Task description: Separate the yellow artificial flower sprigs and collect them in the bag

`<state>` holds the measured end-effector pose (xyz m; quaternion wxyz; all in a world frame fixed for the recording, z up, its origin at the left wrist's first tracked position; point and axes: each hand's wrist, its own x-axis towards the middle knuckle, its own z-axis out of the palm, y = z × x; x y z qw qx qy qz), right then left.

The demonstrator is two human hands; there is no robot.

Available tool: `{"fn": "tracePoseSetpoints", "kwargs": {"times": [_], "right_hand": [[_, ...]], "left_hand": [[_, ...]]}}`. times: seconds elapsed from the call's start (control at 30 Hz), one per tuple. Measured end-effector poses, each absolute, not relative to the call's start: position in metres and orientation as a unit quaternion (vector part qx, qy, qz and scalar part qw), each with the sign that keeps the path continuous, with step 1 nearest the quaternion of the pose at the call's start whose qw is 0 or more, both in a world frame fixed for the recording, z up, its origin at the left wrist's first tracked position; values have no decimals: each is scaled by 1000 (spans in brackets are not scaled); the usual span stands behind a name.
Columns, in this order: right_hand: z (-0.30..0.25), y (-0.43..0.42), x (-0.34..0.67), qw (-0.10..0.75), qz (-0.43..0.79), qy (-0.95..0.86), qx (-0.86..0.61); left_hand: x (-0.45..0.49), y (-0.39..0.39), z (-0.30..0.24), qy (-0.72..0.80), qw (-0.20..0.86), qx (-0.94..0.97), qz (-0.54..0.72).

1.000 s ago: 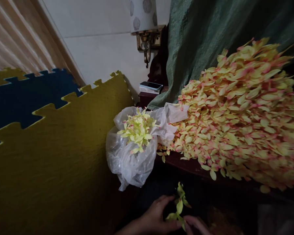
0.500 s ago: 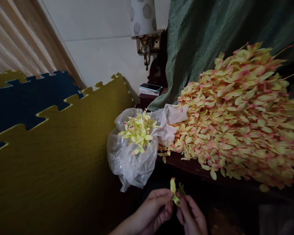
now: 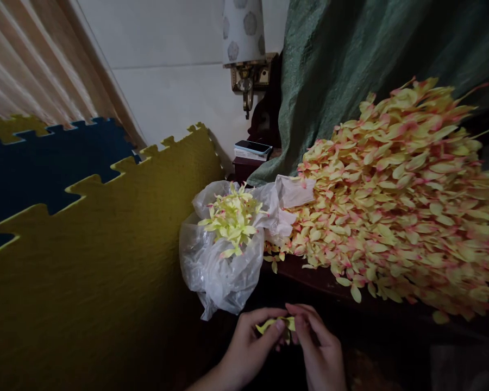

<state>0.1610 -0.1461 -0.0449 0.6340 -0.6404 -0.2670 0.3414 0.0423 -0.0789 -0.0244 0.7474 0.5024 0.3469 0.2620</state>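
Note:
Low in the view, my left hand [image 3: 250, 345] and my right hand [image 3: 321, 343] meet with their fingertips close together. Between them is a yellow-green flower [image 3: 263, 328], small and partly covered by the fingers. The left thumb presses on it, and the right thumb and fingers pinch its other side. Just beyond my hands sits a crumpled clear plastic bag [image 3: 224, 288] with a clump of similar yellow-green flowers [image 3: 234, 217] on top. To the right rises a large heap of yellow petals with pink edges [image 3: 399, 206].
The heap lies on a dark red table [image 3: 309, 277] before a green woven sheet [image 3: 309, 98]. At left stand yellow foam mats [image 3: 106, 260] and a blue mat [image 3: 65, 163]. A phone [image 3: 252, 146] lies on a box at the back, under a wall lamp [image 3: 244, 32].
The flower has turned from upright to lying sideways between my fingers. Both hands have closed in around it, the right fingers now reaching over its top. The view has shifted slightly.

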Motion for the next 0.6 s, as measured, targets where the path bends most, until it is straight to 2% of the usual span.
{"fn": "tracePoseSetpoints", "kwargs": {"times": [0.33, 0.5, 0.6], "right_hand": [[-48, -147, 158, 677, 403, -134, -602], [-47, -151, 157, 680, 446, -82, -576], [-46, -150, 155, 685, 420, -91, -589]], "left_hand": [[44, -82, -24, 299, 779, 512, 202], [43, -84, -25, 291, 759, 545, 203], [42, -84, -24, 280, 754, 561, 195]]}}
